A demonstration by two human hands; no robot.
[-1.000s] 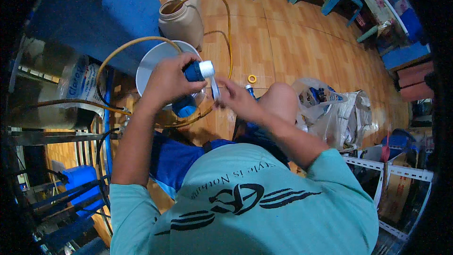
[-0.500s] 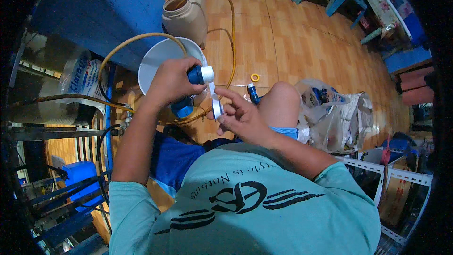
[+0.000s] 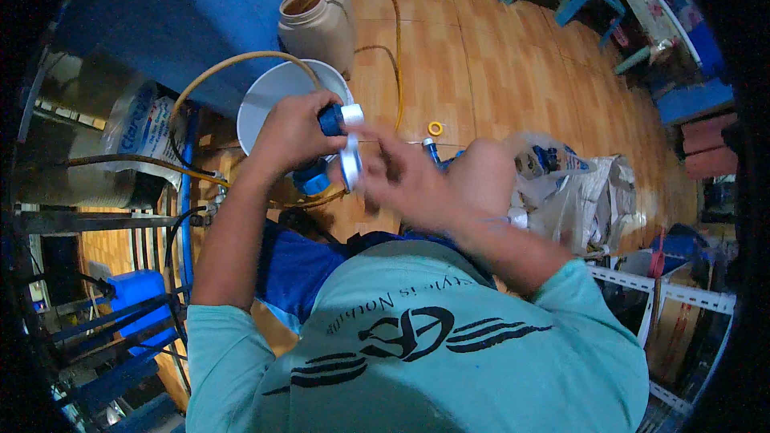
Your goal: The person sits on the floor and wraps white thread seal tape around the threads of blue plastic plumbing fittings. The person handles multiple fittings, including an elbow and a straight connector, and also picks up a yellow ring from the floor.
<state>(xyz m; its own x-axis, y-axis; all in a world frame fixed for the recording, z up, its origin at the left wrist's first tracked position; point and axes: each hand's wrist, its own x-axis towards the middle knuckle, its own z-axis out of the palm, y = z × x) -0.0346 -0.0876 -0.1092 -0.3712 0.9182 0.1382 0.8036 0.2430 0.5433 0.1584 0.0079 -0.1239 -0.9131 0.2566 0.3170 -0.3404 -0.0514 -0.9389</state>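
Black lettering (image 3: 377, 305) and striped emblem (image 3: 407, 334) on teal shirt (image 3: 481, 381), blue lettering (image 3: 141, 132) on white bag (image 3: 143, 98)

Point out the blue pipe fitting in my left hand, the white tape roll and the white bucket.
Blue pipe fitting (image 3: 330, 120): head view, on its blue body.
White tape roll (image 3: 350, 168): head view, on its blurred side.
White bucket (image 3: 261, 109): head view, on its inner wall.

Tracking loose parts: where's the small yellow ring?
In the head view, above and right of centre, the small yellow ring lies on brown flooring beyond the white-tipped blue fitting.
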